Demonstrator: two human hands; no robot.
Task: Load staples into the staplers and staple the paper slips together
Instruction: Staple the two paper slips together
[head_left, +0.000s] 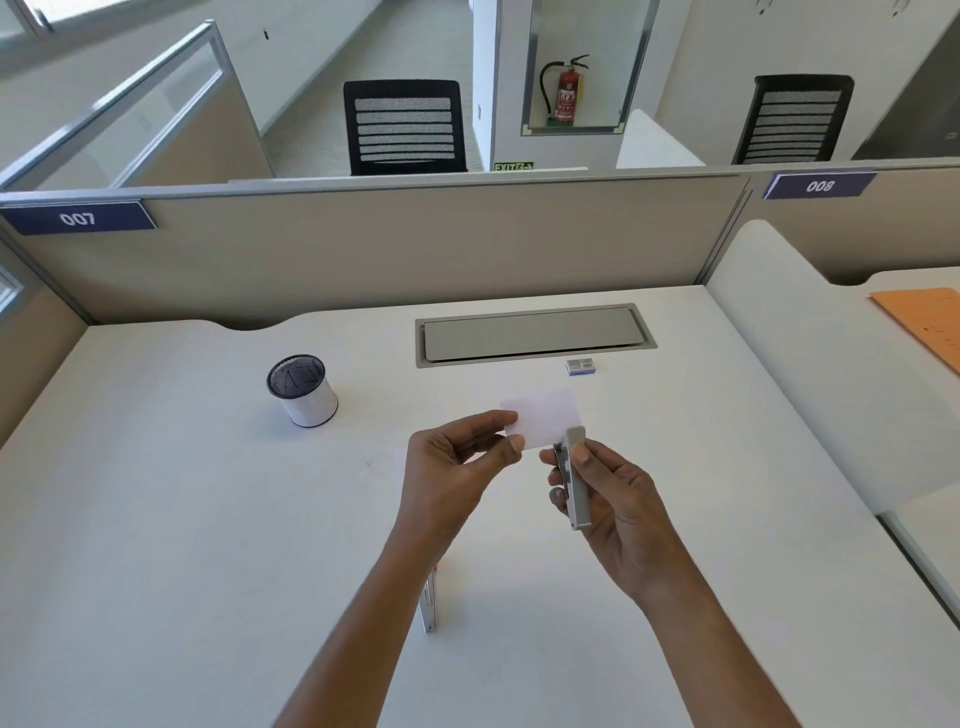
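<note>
The left hand pinches the paper slips between thumb and forefinger at their left end. The slips are in the air, on the person's side of the grey cable hatch that is set in the white desk. Their long axis goes from left to right, almost parallel to the hatch, and the flat face is turned to the camera.

The right hand grips a silver stapler, with the thumb on its top and the fingers curled behind it. The long axis of the stapler runs from the person toward the hatch. Its nose points away, and it meets the right near corner of the slips. I cannot tell if the paper is inside the mouth.

A second stapler lies on the desk, further from the hatch than both hands. The left forearm hides most of it, and its long axis also runs toward the hatch. A small staple box lies just beside the near edge of the hatch, at the right part. A mesh pen cup stands left of the hatch, well apart.
</note>
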